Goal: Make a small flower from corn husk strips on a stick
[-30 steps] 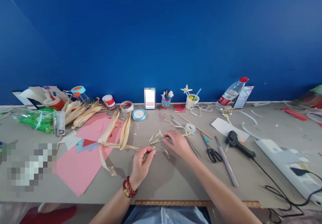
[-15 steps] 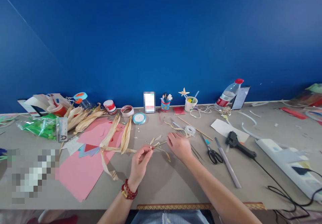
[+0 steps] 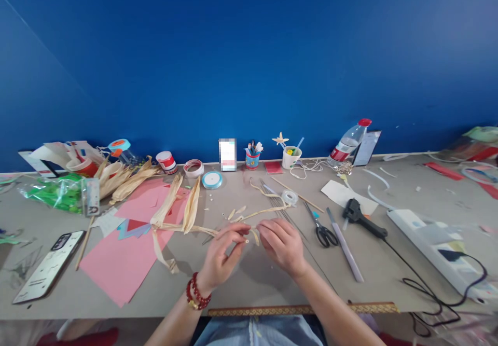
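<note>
My left hand [image 3: 225,254], with a red beaded bracelet on its wrist, is closed in a pinch near the table's front middle. A thin wire and a small pale piece show at its fingertips. Close by on the right, my right hand [image 3: 283,243] is closed too, its fingertips on a small pale husk strip [image 3: 254,236] between the hands. Small husk pieces [image 3: 235,213] and a long curled husk strip [image 3: 268,210] lie just beyond the hands. Several thin wires [image 3: 282,201] rest behind my right hand.
Dried husks [image 3: 192,206] and pink paper [image 3: 116,268] lie left, with a phone [image 3: 50,265] beyond them. Scissors [image 3: 324,234], a grey-white stick [image 3: 346,247], a glue gun [image 3: 365,220] and a power strip [image 3: 436,247] are right. A bottle [image 3: 348,143] leans at the back.
My right hand has moved down, and its fingertips are now close to those of my left hand. The long curled strip behind shows more fully. The view has shifted slightly.
</note>
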`<act>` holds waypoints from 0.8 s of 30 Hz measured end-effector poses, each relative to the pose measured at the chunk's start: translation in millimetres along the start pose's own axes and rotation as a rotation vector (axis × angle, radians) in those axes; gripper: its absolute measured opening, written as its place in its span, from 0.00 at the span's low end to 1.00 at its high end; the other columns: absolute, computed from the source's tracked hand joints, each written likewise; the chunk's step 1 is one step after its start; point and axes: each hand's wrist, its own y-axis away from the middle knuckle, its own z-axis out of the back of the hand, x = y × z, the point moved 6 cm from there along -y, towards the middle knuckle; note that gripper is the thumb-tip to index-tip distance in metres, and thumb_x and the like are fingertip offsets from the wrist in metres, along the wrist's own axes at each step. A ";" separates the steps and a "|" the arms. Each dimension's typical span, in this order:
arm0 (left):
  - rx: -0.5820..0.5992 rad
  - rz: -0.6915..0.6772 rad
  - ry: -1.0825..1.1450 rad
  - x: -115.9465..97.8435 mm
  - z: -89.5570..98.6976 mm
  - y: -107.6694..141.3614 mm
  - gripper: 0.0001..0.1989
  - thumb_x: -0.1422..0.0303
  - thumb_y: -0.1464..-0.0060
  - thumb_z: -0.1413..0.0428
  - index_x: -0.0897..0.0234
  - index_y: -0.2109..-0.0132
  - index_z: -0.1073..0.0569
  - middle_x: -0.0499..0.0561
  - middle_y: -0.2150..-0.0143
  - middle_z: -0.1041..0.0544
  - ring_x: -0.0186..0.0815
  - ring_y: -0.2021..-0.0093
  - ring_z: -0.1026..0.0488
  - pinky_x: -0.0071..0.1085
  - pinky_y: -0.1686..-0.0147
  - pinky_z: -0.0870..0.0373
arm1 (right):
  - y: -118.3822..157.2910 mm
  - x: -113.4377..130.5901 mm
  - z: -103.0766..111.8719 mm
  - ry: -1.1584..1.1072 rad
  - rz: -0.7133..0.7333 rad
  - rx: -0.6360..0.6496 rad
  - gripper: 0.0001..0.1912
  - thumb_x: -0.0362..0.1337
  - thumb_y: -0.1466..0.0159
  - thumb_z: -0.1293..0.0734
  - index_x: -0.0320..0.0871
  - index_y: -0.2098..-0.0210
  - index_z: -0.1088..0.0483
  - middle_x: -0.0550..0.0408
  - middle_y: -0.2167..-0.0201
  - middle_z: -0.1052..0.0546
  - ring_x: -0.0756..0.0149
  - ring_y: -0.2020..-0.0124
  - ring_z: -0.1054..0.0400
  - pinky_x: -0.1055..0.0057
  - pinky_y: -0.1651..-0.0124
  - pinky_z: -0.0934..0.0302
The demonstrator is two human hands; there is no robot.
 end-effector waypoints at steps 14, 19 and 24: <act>0.055 -0.289 -0.403 -9.8 3.6 13.1 0.14 0.80 0.42 0.47 0.61 0.51 0.29 0.60 0.47 0.22 0.43 0.45 0.25 0.40 0.48 0.26 | 45.2 -73.1 51.7 0.274 -0.502 0.054 0.10 0.38 0.32 0.40 0.44 0.60 0.28 0.47 0.62 0.20 0.54 0.59 0.28 0.60 0.53 0.36; 0.105 -0.297 -0.393 -6.9 1.4 12.4 0.15 0.80 0.42 0.48 0.60 0.50 0.29 0.60 0.46 0.22 0.43 0.45 0.25 0.40 0.49 0.25 | 85.2 -111.8 77.7 0.566 -0.689 0.369 0.13 0.42 0.33 0.41 0.45 0.65 0.26 0.47 0.66 0.21 0.53 0.63 0.30 0.61 0.59 0.39; 0.126 -0.311 -0.383 -6.3 -0.6 11.7 0.16 0.81 0.43 0.46 0.62 0.50 0.29 0.60 0.45 0.22 0.42 0.45 0.25 0.38 0.48 0.26 | 90.4 -116.7 75.5 0.654 -0.743 0.524 0.09 0.39 0.35 0.38 0.45 0.66 0.27 0.47 0.67 0.21 0.54 0.63 0.29 0.63 0.63 0.41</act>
